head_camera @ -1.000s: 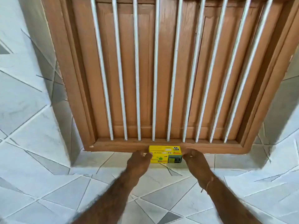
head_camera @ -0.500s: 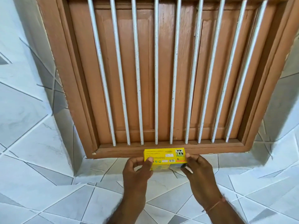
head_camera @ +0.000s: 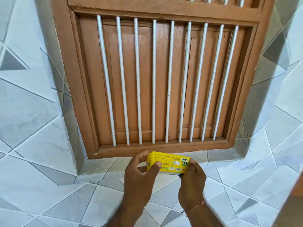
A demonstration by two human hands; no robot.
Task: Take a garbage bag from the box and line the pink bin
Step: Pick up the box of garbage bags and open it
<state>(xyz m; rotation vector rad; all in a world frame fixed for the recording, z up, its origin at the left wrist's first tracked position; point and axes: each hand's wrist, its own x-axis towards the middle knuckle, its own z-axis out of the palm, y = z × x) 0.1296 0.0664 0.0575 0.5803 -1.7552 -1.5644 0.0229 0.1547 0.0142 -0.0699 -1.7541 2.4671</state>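
Observation:
A small yellow garbage bag box (head_camera: 170, 163) with printed labels is held between both my hands, just below the wooden window frame. My left hand (head_camera: 139, 174) grips its left end, thumb across the front face. My right hand (head_camera: 191, 179) holds the right end. The box looks closed. The pink bin is not in view.
A brown wooden window (head_camera: 157, 79) with white vertical bars fills the wall ahead. Its tiled sill ledge (head_camera: 101, 167) lies just under the box. White and grey tiled walls (head_camera: 29, 112) stand on both sides. A brown wooden edge (head_camera: 293, 207) shows at the lower right.
Both hands lifted the box off the sill ledge and drew it toward me. My view dropped, so the window now sits higher in the frame.

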